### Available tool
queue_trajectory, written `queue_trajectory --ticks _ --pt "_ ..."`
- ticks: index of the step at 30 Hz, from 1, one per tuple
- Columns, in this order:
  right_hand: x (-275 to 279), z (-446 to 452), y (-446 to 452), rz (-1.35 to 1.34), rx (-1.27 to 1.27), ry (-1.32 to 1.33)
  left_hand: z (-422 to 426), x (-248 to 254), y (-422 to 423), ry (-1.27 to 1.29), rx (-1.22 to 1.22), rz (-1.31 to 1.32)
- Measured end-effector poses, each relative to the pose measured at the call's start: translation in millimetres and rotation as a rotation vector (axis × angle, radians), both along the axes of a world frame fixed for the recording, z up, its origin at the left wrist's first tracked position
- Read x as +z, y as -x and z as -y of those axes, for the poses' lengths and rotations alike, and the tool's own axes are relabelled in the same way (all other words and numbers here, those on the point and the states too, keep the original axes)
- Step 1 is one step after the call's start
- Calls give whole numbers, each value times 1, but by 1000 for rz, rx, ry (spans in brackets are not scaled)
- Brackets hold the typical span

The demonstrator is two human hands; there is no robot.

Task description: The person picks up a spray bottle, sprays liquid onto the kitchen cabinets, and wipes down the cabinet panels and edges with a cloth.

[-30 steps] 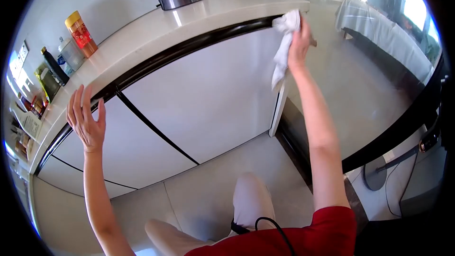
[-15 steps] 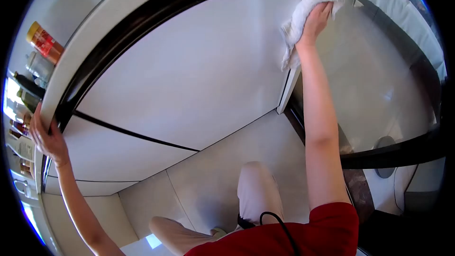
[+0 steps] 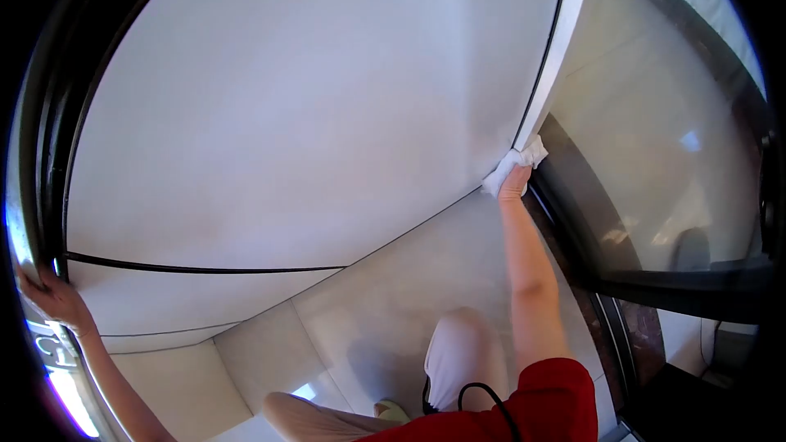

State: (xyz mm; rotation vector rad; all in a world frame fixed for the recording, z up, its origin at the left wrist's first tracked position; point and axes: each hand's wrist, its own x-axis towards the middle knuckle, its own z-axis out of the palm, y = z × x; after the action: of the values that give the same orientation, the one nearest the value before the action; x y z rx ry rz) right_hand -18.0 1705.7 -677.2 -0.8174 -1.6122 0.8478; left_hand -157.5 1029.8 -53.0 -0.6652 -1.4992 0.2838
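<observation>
Low at the bottom corner of the white cabinet front [image 3: 286, 115], my right hand [image 3: 514, 183] holds a crumpled white cloth [image 3: 505, 168]. The cloth presses against the foot of the cabinet's white side edge [image 3: 557, 57], close to the floor. My right arm reaches far down. At the far left, my left hand [image 3: 61, 303] grips the countertop edge [image 3: 20, 213], its fingers over the top and partly in the dark rim of the view.
A dark-framed glass door [image 3: 655, 131] stands to the right, with a floor track [image 3: 616, 336] beside it. Grey tiles [image 3: 393, 278] cover the floor around my legs. Black seams [image 3: 205, 268] cross the cabinet front. A cup-like glass [image 3: 53, 348] shows beyond my left hand.
My right hand has moved down the cabinet's side edge with the cloth, from near the top to the floor. My view has dipped lower, and the jars on the counter have left it.
</observation>
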Motion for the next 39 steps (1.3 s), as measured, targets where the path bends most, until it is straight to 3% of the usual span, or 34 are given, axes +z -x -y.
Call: queue_trajectory --ticks 3,6,8,10,12,19,24,28,30,32,36,39 --pt "32 15 -15 -198 197 424 -7 -4 -3 -25 27 1" --pt "85 28 -20 -135 51 220 -23 -11 -8 -60 -24 58" --pt "119 35 -24 214 -95 -337 -26 -13 -8 -64 -65 89" --pt "141 28 -9 95 -24 12 -37 -10 -14 -46 -85 85" --pt "179 37 -1 223 -336 -342 -46 -10 -19 1 -65 70" --pt "125 68 -5 277 -296 -126 -42 -11 -13 2 -20 19" --pt "155 65 -5 312 -254 -125 -42 -10 -9 30 -12 -27" --pt "136 59 -12 349 -226 -76 -39 -8 -8 34 1 -69" --pt "152 65 -12 417 -248 -72 -39 -8 -7 41 4 -76" --pt "170 68 -13 169 -244 -153 -39 -7 -8 51 9 -89" --pt "145 64 -18 223 -258 -195 -32 -7 -3 86 -17 -131" --pt "125 48 -20 -22 -151 -21 -47 -7 -13 78 4 -143"
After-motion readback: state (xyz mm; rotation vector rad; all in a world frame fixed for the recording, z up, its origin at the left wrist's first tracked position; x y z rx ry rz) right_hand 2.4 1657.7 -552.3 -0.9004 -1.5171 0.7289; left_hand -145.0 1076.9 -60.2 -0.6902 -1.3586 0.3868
